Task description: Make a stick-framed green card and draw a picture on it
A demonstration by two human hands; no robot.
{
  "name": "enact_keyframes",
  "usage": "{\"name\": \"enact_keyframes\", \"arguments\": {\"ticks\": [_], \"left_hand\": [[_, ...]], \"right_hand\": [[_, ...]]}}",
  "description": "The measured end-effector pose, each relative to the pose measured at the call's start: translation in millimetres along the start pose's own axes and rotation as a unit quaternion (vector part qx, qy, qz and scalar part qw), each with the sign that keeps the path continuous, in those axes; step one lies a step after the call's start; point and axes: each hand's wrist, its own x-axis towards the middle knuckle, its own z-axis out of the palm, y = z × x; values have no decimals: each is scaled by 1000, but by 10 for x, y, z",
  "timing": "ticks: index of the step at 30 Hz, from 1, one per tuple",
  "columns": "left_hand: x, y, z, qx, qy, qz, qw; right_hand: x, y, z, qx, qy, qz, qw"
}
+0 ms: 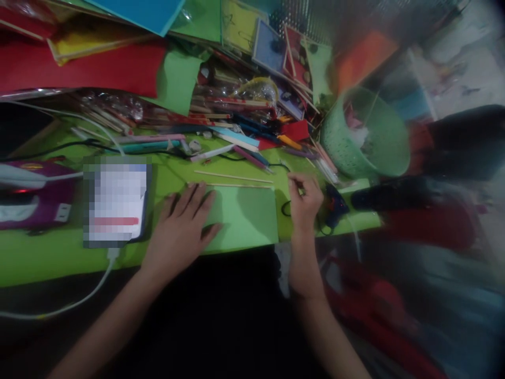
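Observation:
A light green paper sheet lies on the bright green tabletop in front of me. One thin wooden stick runs along its far edge, and a second stick rests just beyond, slightly slanted. My left hand is laid flat over the sheet's left part, fingers apart, the fingertips near the stick's left end. To the right of the sheet my right hand is raised a little, its fingers curled into a pinch. Whatever may be between those fingertips is hidden. A dark blue tool, blurred, is beside that hand.
A phone with a white cable is on the left, beside a purple power strip. Pens, sticks and plastic wrappers crowd the back, with coloured sheets behind. A green perforated basket stands at the right.

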Motion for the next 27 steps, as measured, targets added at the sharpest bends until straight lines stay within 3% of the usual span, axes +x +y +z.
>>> {"name": "enact_keyframes", "arguments": {"ticks": [4,8,13,21,24,27], "left_hand": [[11,7,-7,5,-3,-1,1000],[16,21,-19,18,-12,-7,1000],[19,53,-37,27,-32,-22,999],[10,40,-30,46,-30,-20,998],[12,35,-20,47,-30,-18,998],[17,37,-11,46,-27,-18,998]], "right_hand": [[30,-11,23,21,-40,-11,999],[141,-81,97,5,-170,-74,983],[361,-259,246,-99,-295,-144,939],[587,-485,367,-252,-362,-197,875],[579,-456,383,-280,-358,-202,867],[545,-375,378,-282,-338,-194,877]]}}
